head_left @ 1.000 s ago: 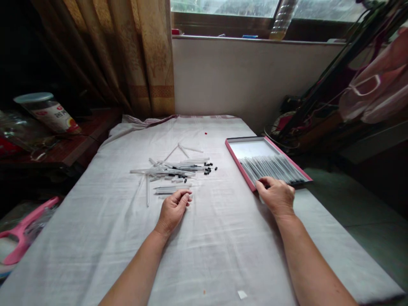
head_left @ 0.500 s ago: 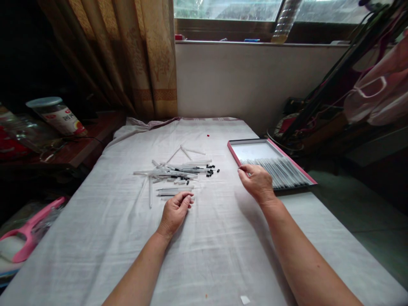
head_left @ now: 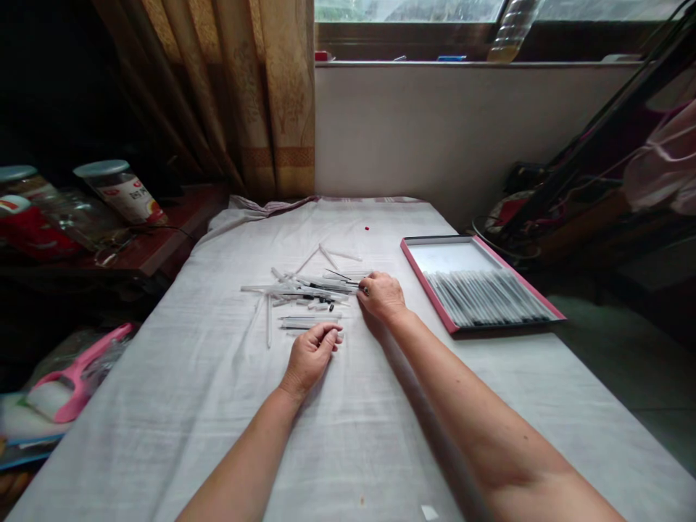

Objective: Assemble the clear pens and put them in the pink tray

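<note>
Beside the short row of pen parts (head_left: 304,322), my left hand (head_left: 311,357) rests on the cloth with its fingers curled closed. A pale, clear bit shows at its fingertips, too small to name. My right hand (head_left: 383,296) is at the right end of a loose pile of clear pen barrels (head_left: 304,285), fingertips pinched low over the spot with small black pieces. Thin dark rods (head_left: 338,275) stick out by its fingertips; whether it grips them I cannot tell. Small black plugs (head_left: 331,307) lie at the pile's front edge.
A shallow pink-edged box (head_left: 446,312) on the right holds a row of clear pens (head_left: 489,297). A tiny red piece (head_left: 367,228) lies farther back and a white scrap (head_left: 429,512) near the front. Jars (head_left: 125,192) and pink-handled scissors (head_left: 81,377) are at the left.
My right hand has moved left from the box's edge to the right end of the pile, covering the black pieces there. My left hand has stayed in place. The view has shifted slightly.
</note>
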